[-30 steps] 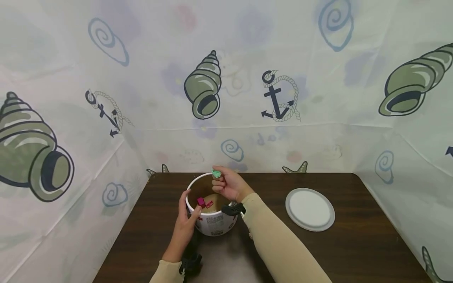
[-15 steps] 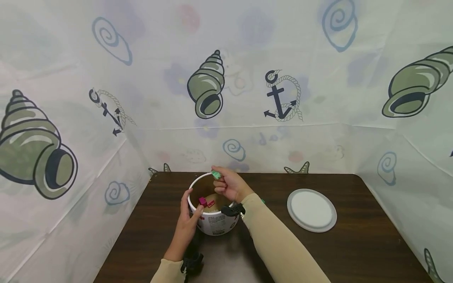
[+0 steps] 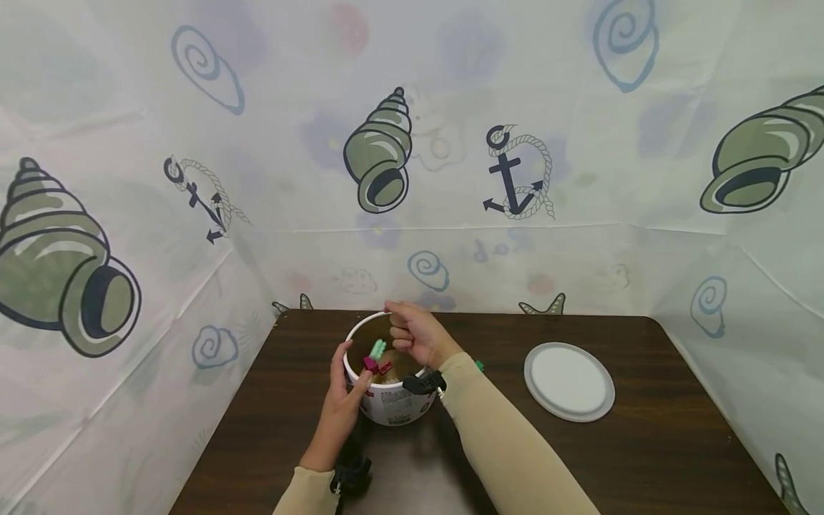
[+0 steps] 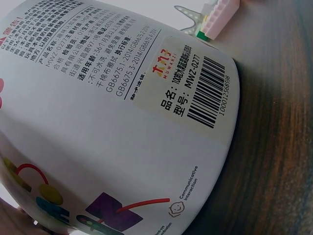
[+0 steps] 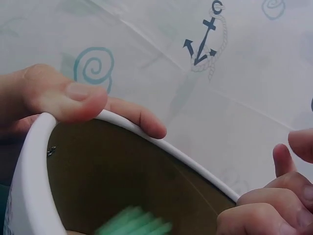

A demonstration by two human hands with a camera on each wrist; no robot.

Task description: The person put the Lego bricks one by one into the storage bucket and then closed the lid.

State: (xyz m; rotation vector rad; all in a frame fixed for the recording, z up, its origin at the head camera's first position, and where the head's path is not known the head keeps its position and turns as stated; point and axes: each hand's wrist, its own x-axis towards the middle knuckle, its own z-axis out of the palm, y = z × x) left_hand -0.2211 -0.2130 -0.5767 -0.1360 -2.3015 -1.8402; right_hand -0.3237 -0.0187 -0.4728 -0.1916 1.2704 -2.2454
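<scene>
Though partly behind a sleeve (image 3: 515, 440), green piece (image 3: 479, 365) — left hand (image 3: 342, 400) around tub (image 3: 397, 410), right hand (image 3: 420, 336) loose, empty

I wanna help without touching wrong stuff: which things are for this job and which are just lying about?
Probably for the job:
tub
green block, inside
dark pink blocks, inside
maybe the pale pink block outside

Just lying about, it seems:
white disc, untouched
patterned cloth behind
</scene>
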